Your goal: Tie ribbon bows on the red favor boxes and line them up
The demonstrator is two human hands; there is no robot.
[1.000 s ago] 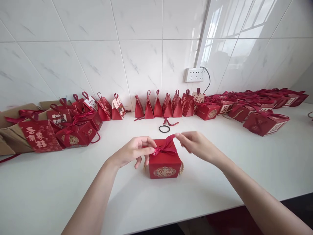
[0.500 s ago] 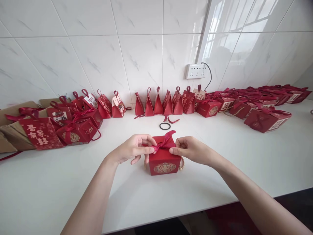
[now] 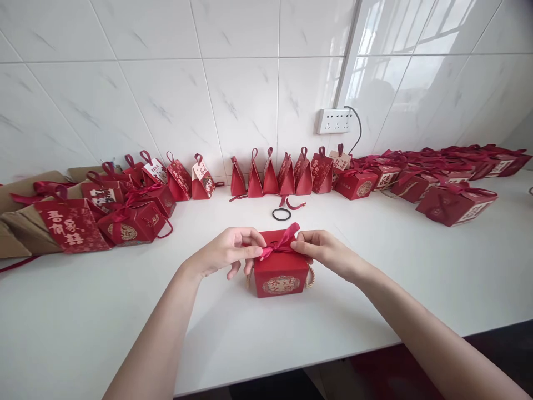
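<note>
In front of me on the white table stands a red gift box [image 3: 281,279] with a gold round emblem and a twisted gold cord at its sides. A crimson ribbon [image 3: 278,247] is knotted across its top, one end sticking up. My left hand [image 3: 233,251] pinches the ribbon's left part between thumb and index finger, its other fingers loosely curled beside the box. On the opposite side, my right hand [image 3: 322,250] pinches the ribbon's right part close to the knot. Part of the lid is hidden under the ribbon and fingers.
Behind the box lie a black ring-shaped band [image 3: 281,214] and a loose ribbon strip [image 3: 295,205]. Small red peaked boxes [image 3: 270,180] line the tiled wall. More red boxes [image 3: 453,204] crowd the right; others sit by an open cardboard carton [image 3: 25,230] at left. A socket strip [image 3: 334,121] is on the wall.
My right thumb and fingers have shifted slightly upward, onto the ribbon's right part. The left hand keeps its pinch, and the box has barely moved.
</note>
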